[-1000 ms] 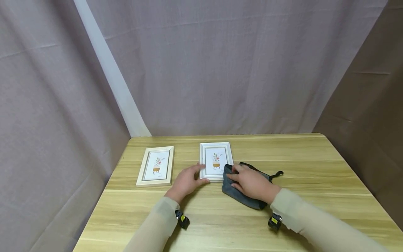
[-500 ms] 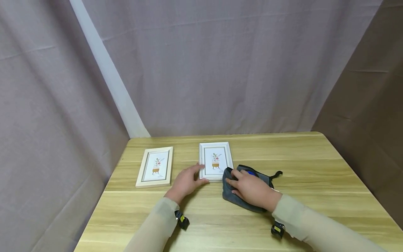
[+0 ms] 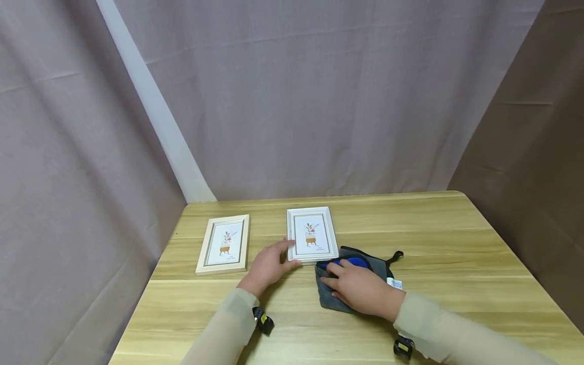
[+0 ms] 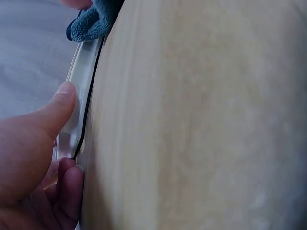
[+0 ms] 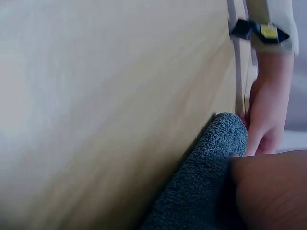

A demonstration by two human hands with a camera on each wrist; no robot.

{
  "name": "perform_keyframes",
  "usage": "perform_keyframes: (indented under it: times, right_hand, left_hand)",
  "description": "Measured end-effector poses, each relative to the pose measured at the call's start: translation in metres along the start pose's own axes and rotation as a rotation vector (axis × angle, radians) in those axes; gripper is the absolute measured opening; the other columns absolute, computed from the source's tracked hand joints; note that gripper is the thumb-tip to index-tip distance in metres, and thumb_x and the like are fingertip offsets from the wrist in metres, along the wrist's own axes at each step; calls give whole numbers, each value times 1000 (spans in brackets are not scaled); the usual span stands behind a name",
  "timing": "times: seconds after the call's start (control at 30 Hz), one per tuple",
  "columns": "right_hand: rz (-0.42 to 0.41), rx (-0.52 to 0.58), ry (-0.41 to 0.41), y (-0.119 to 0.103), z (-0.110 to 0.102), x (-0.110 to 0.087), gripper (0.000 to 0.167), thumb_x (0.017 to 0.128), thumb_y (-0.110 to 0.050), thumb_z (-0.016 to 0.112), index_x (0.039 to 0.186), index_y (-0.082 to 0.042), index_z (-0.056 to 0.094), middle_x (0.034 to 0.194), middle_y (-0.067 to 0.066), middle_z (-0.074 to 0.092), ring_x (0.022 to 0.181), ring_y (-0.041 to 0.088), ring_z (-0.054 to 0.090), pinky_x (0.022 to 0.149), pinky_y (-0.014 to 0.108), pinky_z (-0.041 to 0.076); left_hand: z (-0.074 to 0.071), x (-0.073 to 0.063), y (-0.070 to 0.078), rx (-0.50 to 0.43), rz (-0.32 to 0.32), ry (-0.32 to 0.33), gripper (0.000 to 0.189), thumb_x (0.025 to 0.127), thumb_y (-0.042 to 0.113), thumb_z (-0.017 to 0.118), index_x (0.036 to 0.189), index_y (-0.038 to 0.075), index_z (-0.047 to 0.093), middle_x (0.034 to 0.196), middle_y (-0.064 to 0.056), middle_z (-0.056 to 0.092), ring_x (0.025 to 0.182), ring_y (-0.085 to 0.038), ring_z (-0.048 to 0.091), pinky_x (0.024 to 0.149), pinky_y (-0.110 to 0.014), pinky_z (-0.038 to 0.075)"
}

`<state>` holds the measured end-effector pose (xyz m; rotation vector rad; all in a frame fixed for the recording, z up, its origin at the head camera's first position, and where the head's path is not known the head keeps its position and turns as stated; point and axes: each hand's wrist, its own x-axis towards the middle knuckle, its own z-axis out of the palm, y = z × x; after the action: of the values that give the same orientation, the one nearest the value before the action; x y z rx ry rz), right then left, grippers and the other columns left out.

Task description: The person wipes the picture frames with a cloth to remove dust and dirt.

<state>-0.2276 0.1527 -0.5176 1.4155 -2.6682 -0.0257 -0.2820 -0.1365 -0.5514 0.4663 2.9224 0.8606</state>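
Observation:
A white picture frame [image 3: 315, 230] with a flower-pot print lies flat on the table, face up. My left hand [image 3: 269, 264] holds its lower left corner; in the left wrist view the thumb [image 4: 62, 103] lies along the near edge and the other fingers curl at the corner. Under my right hand [image 3: 362, 290] is a grey-blue cleaning cloth [image 3: 329, 296] with black trim, a loop and a bright blue inner side. Bent fingers grip the cloth, which is folded over at the frame's lower right corner. The right wrist view shows its fluffy pile [image 5: 192, 191] close up.
A cream picture frame [image 3: 245, 243] with a similar print lies to the left of the white one. Both are on a wooden table [image 3: 433, 243]. Grey curtains [image 3: 292, 111] hang behind the table, and a brown drape [image 3: 534, 167] hangs on the right.
My right hand has drawn the cloth slightly down and left along the white frame's corner, and the cloth has folded over, baring more blue. My left hand keeps its place on the frame.

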Motion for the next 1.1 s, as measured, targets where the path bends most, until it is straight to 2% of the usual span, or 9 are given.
perform_keyframes:
  times: [0.27,0.53,0.7,0.8,0.93,1.0,1.1]
  right_hand:
    - [-120,-15,3,-33,-1,6,38,107,-38,75,142,-24,76,133,1,67,114,23,65,94,36,62]
    - [-212,-28,37,-59,-1,17,37,107,-42,75,140,-25,77,131,-4,68,110,18,63,91,29,59]
    - [-252,-23,45,-67,-2,24,37,106,-42,75,140,-27,76,132,-4,68,111,17,63,91,29,58]
    - [-240,60,-8,-64,-7,25,40,106,-40,76,144,-27,74,137,-4,67,114,18,63,96,30,58]
    - [-180,233,-85,-50,-16,26,45,107,-36,75,151,-25,69,142,-2,64,121,16,63,102,33,57]
    - [-139,297,-95,-40,-19,28,47,107,-35,75,152,-23,68,141,-2,63,119,12,64,100,33,58]
    - [-69,344,-62,-25,-20,30,47,106,-35,77,150,-19,70,137,-1,63,115,10,65,95,35,60]
  left_hand:
    - [0,0,-3,10,0,9,71,100,56,78,160,24,60,165,-9,53,149,-36,53,123,-55,43]
    - [-1,1,-5,22,1,11,70,100,57,78,160,24,60,165,-9,54,148,-36,54,122,-54,45]
    - [-2,2,-4,21,-2,12,71,100,58,78,160,26,60,165,-7,54,148,-35,55,121,-54,45]
    - [-1,2,-3,9,13,13,71,100,57,78,160,24,60,165,-8,54,148,-36,55,121,-56,45]
    - [1,2,-4,11,14,11,70,101,57,78,160,25,59,165,-7,54,148,-35,55,121,-55,45]
    - [2,3,-5,15,12,15,69,101,56,77,160,25,60,165,-7,54,148,-35,55,121,-54,45]
    - [3,2,-5,13,6,14,69,101,55,77,160,25,60,165,-8,54,148,-35,55,122,-54,45]
